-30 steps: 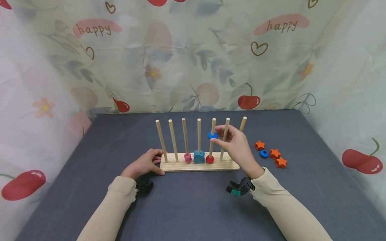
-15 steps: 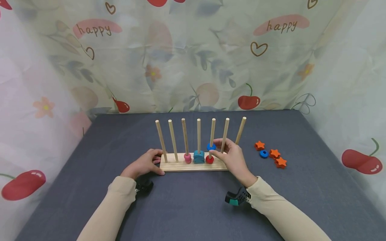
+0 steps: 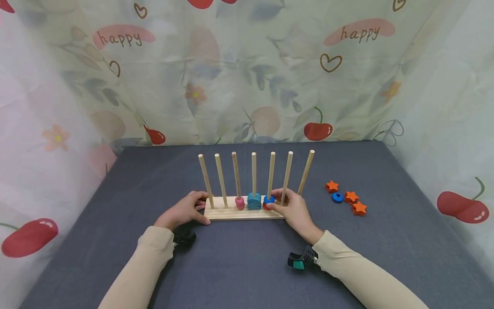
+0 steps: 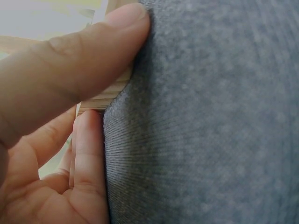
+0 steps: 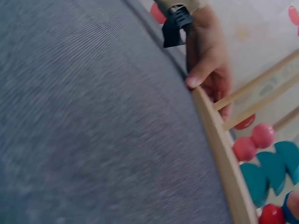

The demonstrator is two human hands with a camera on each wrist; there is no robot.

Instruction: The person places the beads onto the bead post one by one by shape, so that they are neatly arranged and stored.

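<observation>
A wooden base (image 3: 231, 214) with a row of several upright pegs stands mid-table. My left hand (image 3: 183, 210) grips its left end, thumb at the front edge; the left wrist view shows the thumb (image 4: 79, 65) against the wood. My right hand (image 3: 295, 212) pinches a blue ring (image 3: 269, 199) low on the fifth peg from the left, directly over a red bead (image 5: 272, 214). Pink beads (image 3: 240, 202) sit on the third peg and teal scalloped pieces (image 3: 254, 201) on the fourth. The right hand partly hides the base's right end.
Right of the base lie several orange stars (image 3: 351, 197) and a second blue ring (image 3: 337, 197) on the dark grey tablecloth (image 3: 239, 266). A patterned curtain (image 3: 231, 86) hangs behind the table.
My right hand has moved down along the fifth peg with the blue ring, from near the peg's upper half to the red bead. The left hand has stayed on the base.
</observation>
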